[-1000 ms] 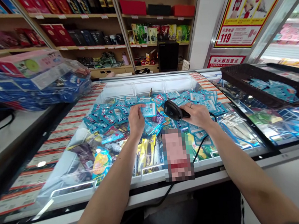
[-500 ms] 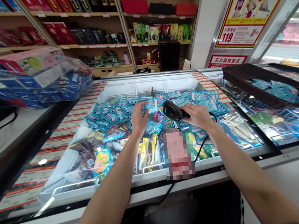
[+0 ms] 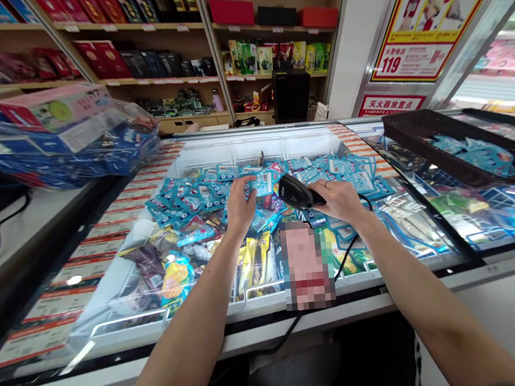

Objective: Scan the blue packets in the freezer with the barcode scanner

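Observation:
My left hand (image 3: 241,204) pinches a light-blue packet (image 3: 262,183) with a white label turned upward. In my right hand (image 3: 338,200) is a black barcode scanner (image 3: 295,192), gripped by its handle. The scanner's head points left at the packet, a small gap between them. More blue packets (image 3: 181,199) lie spread below both hands, over the glass top of a chest freezer (image 3: 279,136). A black cable (image 3: 348,256) runs from the scanner toward the freezer's front edge. Beneath the glass show yellow wrappers (image 3: 255,258).
At left stand plastic-wrapped boxes (image 3: 67,131). A dark brown tray (image 3: 409,143) at right holds several blue packets. Price labels (image 3: 89,250) line the freezer's left side. A pixelated patch (image 3: 307,264) covers something near the front edge. Stocked shelves (image 3: 153,28) stand behind.
My right hand and the scanner have shifted very slightly left, toward the packet. My left hand stays nearly still with the packet.

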The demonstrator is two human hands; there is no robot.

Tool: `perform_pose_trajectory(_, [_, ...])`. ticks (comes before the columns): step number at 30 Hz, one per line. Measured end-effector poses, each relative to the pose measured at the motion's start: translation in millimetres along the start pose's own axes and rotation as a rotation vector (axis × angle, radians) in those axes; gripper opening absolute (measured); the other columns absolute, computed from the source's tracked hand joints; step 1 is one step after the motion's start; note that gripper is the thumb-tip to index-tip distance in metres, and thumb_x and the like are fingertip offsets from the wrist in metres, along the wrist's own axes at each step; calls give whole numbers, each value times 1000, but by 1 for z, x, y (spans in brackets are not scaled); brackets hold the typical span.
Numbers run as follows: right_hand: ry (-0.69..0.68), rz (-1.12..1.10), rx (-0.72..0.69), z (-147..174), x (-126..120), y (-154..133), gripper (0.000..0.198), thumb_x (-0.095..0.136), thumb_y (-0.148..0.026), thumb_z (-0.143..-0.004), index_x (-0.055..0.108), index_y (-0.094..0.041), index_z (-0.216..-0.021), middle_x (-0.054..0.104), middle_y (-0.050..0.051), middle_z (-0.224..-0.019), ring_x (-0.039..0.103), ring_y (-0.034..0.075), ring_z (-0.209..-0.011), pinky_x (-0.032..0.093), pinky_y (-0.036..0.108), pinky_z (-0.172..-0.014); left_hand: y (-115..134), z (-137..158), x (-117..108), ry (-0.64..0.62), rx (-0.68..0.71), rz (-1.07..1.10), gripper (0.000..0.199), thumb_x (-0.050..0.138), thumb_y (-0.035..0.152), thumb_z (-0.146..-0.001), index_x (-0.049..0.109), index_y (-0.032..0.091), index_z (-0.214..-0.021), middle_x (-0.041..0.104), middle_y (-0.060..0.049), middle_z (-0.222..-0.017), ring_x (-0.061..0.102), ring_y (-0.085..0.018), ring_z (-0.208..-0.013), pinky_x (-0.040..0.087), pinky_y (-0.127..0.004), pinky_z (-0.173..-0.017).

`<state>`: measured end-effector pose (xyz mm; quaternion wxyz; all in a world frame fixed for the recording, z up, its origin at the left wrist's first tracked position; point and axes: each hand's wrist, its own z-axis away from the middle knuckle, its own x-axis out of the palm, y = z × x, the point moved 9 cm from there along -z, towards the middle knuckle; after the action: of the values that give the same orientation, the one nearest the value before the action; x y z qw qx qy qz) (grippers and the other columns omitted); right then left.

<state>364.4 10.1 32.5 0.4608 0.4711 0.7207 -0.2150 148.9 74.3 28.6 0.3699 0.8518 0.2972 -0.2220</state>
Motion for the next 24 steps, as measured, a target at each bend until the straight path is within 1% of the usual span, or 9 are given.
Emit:
perform_pose_trajectory(7, [25, 4, -12, 0, -2, 0, 35, 54, -40, -86, 55, -21, -116, 66, 4, -101, 61, 18, -82, 34, 28, -64, 1, 0, 1, -8, 3, 18, 30, 44, 17, -84, 50, 22, -112, 58, -6, -114, 51, -20, -111, 41, -35, -96])
perform_pose_trajectory(16, [59, 0, -27, 0, -4, -2, 34, 56, -38, -85, 56, -20, -115, 66, 5, -100, 61, 18, -79, 35, 28, -63, 3, 1, 0, -6, 11, 12, 31, 43, 17, -84, 51, 22, -113, 57, -6, -113, 52, -19, -111, 41, -34, -95])
perform_pose_trajectory(19, [70, 10, -21, 1, -4, 1, 35, 54, -39, -86, 56, -20, -115, 66, 6, -100, 61, 18, -78, 35, 28, -63, 4, 2, -6, 41, -31, -78, 32, 42, 18, -85, 51, 20, -115, 56, -9, -113, 52, -22, -110, 42, -36, -94])
perform_pose_trajectory(22, [84, 28, 1, 3, -5, 8, 33, 53, -40, -87, 57, -21, -114, 66, 5, -99, 60, 18, -76, 34, 28, -62, 1, 4, -19, 131, -135, -239, 35, 42, 21, -85, 52, 19, -118, 56, -12, -112, 52, -27, -109, 41, -43, -93])
perform_pose_trajectory(24, [92, 45, 23, 4, -6, 14, 32, 54, -39, -86, 58, -21, -112, 66, 5, -98, 60, 18, -76, 34, 28, -62, -1, 7, -28, 169, -196, -331, 36, 44, 23, -84, 53, 19, -119, 56, -14, -113, 51, -30, -112, 38, -48, -94])
